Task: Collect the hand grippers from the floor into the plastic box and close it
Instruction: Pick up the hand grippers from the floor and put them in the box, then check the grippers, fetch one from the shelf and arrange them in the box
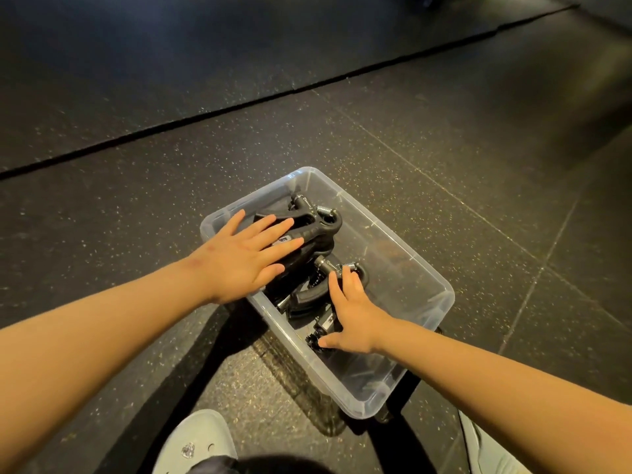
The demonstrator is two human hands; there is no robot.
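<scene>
A clear plastic box [403,254] stands open on the dark floor, with no lid in view. Several black hand grippers lie piled in its left half. My left hand [239,258] lies flat with straight fingers on the top hand gripper [318,224], pressing it down. My right hand [349,316] reaches into the box, its fingers spread over a lower hand gripper [307,299] and touching the metal spring; the thumb points left near the box wall. The right half of the box holds nothing.
The floor [136,206] is dark speckled rubber tile with a raised seam [239,104] running diagonally behind the box. A light grey shoe [198,443] shows at the bottom edge, next to my leg.
</scene>
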